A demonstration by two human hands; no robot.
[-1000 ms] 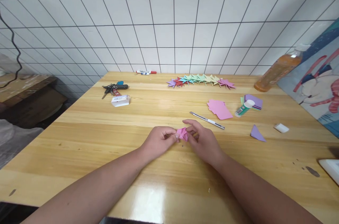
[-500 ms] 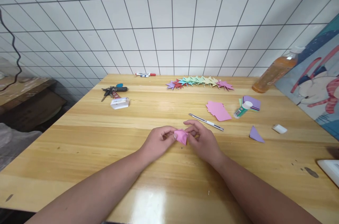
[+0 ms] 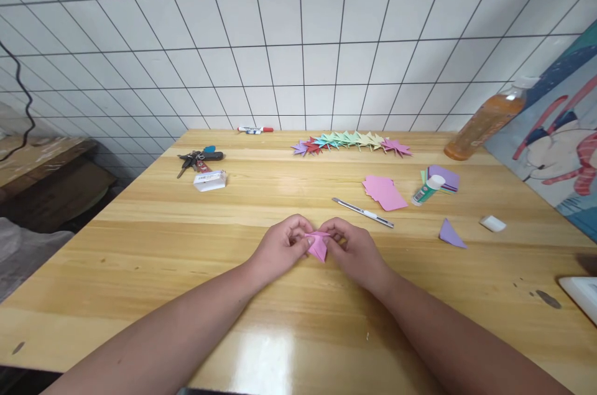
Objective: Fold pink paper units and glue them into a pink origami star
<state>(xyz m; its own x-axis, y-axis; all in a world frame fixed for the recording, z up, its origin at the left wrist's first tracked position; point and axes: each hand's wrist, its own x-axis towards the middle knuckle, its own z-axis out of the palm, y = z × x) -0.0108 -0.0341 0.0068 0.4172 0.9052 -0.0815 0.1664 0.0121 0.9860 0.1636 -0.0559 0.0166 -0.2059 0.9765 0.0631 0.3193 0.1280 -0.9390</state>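
Note:
A small folded piece of pink paper (image 3: 318,248) is held between my two hands, just above or on the wooden table. My left hand (image 3: 285,247) pinches its left corner between thumb and fingers. On the opposite side, my right hand (image 3: 353,250) grips the right corner the same way. The paper's lower part tapers to a point toward me. Beyond my right hand lies a slim craft knife (image 3: 362,213), and past that some pink paper sheets (image 3: 385,193).
A row of folded coloured paper pieces (image 3: 349,142) lies near the wall. To the right are a glue stick (image 3: 427,190), stacked coloured paper (image 3: 445,177), a purple folded paper (image 3: 451,234), an eraser (image 3: 492,224) and a bottle (image 3: 485,121). Keys (image 3: 200,160), a small white box (image 3: 209,180) and markers (image 3: 254,130) sit left.
The fingers of my right hand have closed in on the paper's right corner. The pink paper now shows a wider top edge and a pointed lower end.

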